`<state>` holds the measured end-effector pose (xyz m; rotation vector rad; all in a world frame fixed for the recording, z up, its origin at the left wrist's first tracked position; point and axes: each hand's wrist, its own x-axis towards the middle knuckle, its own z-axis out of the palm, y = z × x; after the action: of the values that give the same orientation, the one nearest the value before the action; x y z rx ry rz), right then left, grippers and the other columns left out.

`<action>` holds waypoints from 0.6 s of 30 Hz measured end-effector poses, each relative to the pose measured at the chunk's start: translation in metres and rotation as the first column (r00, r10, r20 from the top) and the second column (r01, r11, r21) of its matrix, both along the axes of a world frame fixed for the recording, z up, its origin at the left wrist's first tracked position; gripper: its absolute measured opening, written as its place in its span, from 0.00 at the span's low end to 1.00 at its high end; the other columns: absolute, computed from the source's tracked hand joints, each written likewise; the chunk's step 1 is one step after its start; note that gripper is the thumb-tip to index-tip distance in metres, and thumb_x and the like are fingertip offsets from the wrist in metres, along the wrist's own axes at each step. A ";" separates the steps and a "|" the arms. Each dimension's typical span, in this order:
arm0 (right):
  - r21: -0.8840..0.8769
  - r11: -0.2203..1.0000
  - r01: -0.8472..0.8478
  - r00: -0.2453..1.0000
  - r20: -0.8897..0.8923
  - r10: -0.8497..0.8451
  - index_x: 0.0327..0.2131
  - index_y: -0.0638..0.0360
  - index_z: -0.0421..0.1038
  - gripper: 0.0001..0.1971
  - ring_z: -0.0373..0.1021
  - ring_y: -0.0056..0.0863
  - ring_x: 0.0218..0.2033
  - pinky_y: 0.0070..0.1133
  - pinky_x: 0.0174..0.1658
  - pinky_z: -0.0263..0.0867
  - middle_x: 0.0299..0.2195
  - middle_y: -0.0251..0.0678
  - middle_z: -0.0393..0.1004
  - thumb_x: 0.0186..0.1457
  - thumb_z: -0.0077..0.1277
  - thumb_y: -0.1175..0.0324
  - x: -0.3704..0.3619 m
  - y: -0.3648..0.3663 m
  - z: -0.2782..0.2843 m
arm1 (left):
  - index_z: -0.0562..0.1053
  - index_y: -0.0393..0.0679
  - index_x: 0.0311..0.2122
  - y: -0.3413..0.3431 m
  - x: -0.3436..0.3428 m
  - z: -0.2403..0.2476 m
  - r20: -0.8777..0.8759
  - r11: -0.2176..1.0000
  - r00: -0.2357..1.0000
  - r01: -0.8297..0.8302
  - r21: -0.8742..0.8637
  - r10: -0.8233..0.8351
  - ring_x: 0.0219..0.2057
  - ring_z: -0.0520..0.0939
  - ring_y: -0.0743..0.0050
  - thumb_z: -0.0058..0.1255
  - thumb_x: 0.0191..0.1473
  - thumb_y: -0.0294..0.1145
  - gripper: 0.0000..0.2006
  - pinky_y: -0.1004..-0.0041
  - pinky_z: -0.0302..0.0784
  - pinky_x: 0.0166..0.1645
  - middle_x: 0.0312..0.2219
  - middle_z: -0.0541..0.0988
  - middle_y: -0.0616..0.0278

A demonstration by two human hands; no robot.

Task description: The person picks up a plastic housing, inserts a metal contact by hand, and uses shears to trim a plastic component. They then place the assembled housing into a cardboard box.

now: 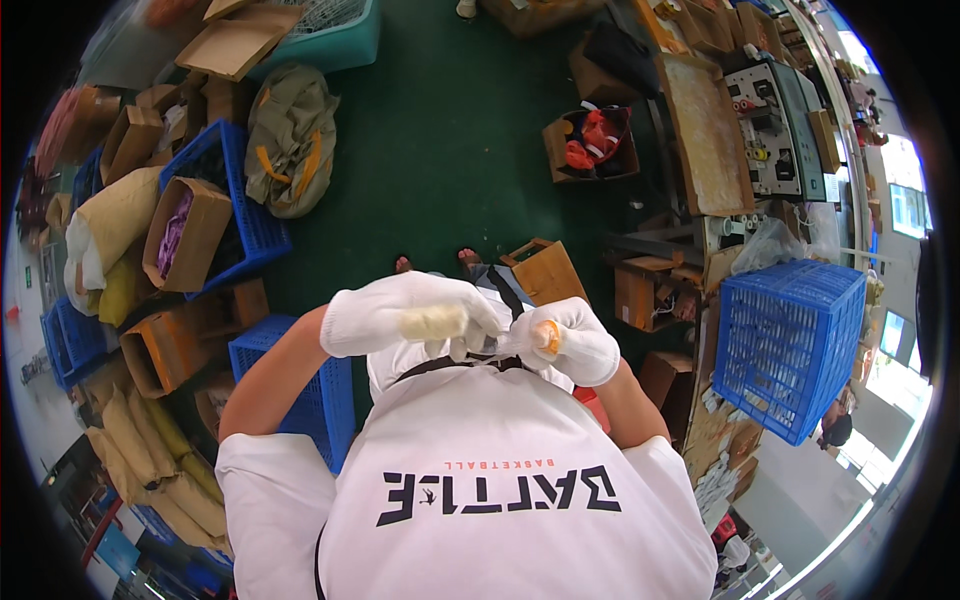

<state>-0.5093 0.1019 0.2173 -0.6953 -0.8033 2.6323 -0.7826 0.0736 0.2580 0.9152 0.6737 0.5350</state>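
Both hands wear white knit gloves and meet in front of my waist, close to a black strap (440, 366) over the white clothing. My left hand (410, 315) comes in from the left, its fingers curled inward; a cream-coloured covering wraps its thumb. My right hand (572, 342) is closed, with an orange-and-white covering on its thumb. Between the two sets of fingertips shows a small dark-grey bit (490, 345), too small and too hidden to name. The fingertips of the two hands nearly touch there.
Blue plastic crates stand left (335, 395) and right (790, 345) of me. An open carton with red items (592, 145) and a wooden stool-like box (548, 272) sit ahead on the green floor. A grey-green sack (292, 140) lies at the left. A machine panel (765, 130) stands at the right.
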 end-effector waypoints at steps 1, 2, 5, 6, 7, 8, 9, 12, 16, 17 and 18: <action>0.002 1.000 0.004 1.000 -0.001 -0.004 0.30 0.65 0.75 0.13 0.63 0.18 0.25 0.17 0.30 0.59 0.25 0.32 0.72 0.57 0.55 0.62 0.000 0.000 -0.001 | 0.74 0.35 0.42 0.000 -0.001 0.000 0.045 0.999 0.998 -0.047 -0.022 0.048 0.31 0.78 0.76 0.50 0.56 0.43 0.19 0.76 0.73 0.37 0.30 0.77 0.61; 0.041 0.999 0.009 0.999 0.035 -0.010 0.31 0.65 0.75 0.13 0.63 0.17 0.25 0.17 0.31 0.60 0.26 0.31 0.72 0.57 0.54 0.63 -0.001 0.000 -0.001 | 0.75 0.36 0.40 0.000 0.001 0.004 0.019 0.998 0.998 -0.060 -0.036 0.061 0.30 0.78 0.76 0.52 0.53 0.46 0.20 0.76 0.73 0.36 0.30 0.77 0.62; 0.071 0.997 0.019 0.998 0.061 -0.023 0.32 0.65 0.75 0.13 0.63 0.16 0.26 0.16 0.31 0.60 0.26 0.30 0.72 0.57 0.54 0.63 -0.005 0.001 0.001 | 0.75 0.37 0.40 0.008 0.013 0.014 -0.275 0.982 0.959 0.110 0.151 -0.065 0.31 0.76 0.77 0.51 0.55 0.48 0.21 0.78 0.72 0.37 0.29 0.78 0.61; 0.060 0.998 0.022 0.998 0.051 -0.025 0.33 0.65 0.76 0.13 0.64 0.15 0.27 0.15 0.32 0.61 0.27 0.30 0.72 0.58 0.53 0.63 -0.007 0.002 0.003 | 0.76 0.36 0.34 0.010 0.021 0.020 -0.463 0.960 0.884 0.178 0.217 -0.060 0.28 0.76 0.76 0.52 0.55 0.48 0.20 0.76 0.71 0.35 0.25 0.77 0.60; 0.062 0.998 0.022 0.999 0.048 -0.025 0.33 0.65 0.76 0.13 0.64 0.15 0.27 0.15 0.32 0.61 0.27 0.30 0.72 0.58 0.53 0.63 -0.007 0.002 0.004 | 0.76 0.37 0.32 0.008 0.026 0.017 -0.437 0.977 0.898 0.128 0.173 -0.040 0.26 0.75 0.77 0.52 0.55 0.47 0.19 0.75 0.71 0.34 0.22 0.75 0.62; 0.088 0.996 0.005 0.998 0.070 -0.011 0.32 0.65 0.75 0.12 0.63 0.16 0.26 0.15 0.31 0.60 0.26 0.30 0.72 0.58 0.53 0.63 -0.008 0.003 0.005 | 0.76 0.37 0.30 0.006 0.030 0.012 -0.412 0.989 0.911 0.078 0.127 -0.019 0.24 0.74 0.78 0.52 0.55 0.47 0.19 0.74 0.70 0.32 0.20 0.74 0.63; 0.114 0.993 -0.012 0.996 0.092 0.002 0.32 0.65 0.75 0.12 0.63 0.16 0.26 0.16 0.31 0.60 0.26 0.30 0.71 0.58 0.53 0.63 -0.009 0.003 0.006 | 0.75 0.37 0.27 0.006 0.032 0.009 -0.341 0.984 0.940 0.044 0.170 0.017 0.22 0.70 0.81 0.52 0.57 0.42 0.16 0.77 0.67 0.29 0.19 0.72 0.67; -0.062 0.997 0.051 0.996 -0.063 -0.055 0.31 0.64 0.75 0.12 0.61 0.17 0.24 0.16 0.29 0.58 0.25 0.31 0.70 0.58 0.53 0.63 -0.013 0.003 0.014 | 0.75 0.37 0.26 0.003 0.032 0.005 -0.158 0.990 0.987 -0.047 -0.134 0.026 0.21 0.67 0.85 0.53 0.57 0.39 0.15 0.79 0.62 0.25 0.19 0.70 0.72; -0.144 0.974 0.177 0.984 0.002 -0.178 0.31 0.63 0.74 0.11 0.60 0.18 0.24 0.17 0.30 0.57 0.27 0.30 0.69 0.57 0.54 0.63 -0.021 -0.015 0.023 | 0.77 0.38 0.27 -0.011 0.030 -0.005 -0.040 0.986 0.989 -0.143 -0.085 0.140 0.22 0.64 0.88 0.52 0.58 0.41 0.16 0.80 0.59 0.25 0.20 0.70 0.74; -0.144 0.974 0.177 0.984 0.001 -0.178 0.31 0.63 0.74 0.11 0.60 0.18 0.24 0.17 0.30 0.57 0.27 0.30 0.69 0.57 0.54 0.63 -0.022 -0.020 0.024 | 0.77 0.38 0.27 -0.015 0.031 -0.009 -0.041 0.986 0.989 -0.143 -0.084 0.140 0.22 0.64 0.88 0.52 0.58 0.41 0.16 0.80 0.59 0.25 0.20 0.70 0.74; -0.191 0.960 0.203 0.978 0.003 -0.206 0.32 0.62 0.74 0.11 0.61 0.18 0.25 0.17 0.30 0.58 0.27 0.30 0.69 0.56 0.54 0.63 -0.023 -0.025 0.026 | 0.76 0.38 0.27 -0.019 0.030 -0.015 0.050 0.978 0.984 -0.162 -0.132 0.169 0.21 0.63 0.88 0.51 0.58 0.42 0.16 0.80 0.57 0.24 0.20 0.68 0.74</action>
<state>-0.5327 0.0773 0.2430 -0.7608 -0.4494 2.5419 -0.7523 0.0547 0.2429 0.7242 0.7241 0.6581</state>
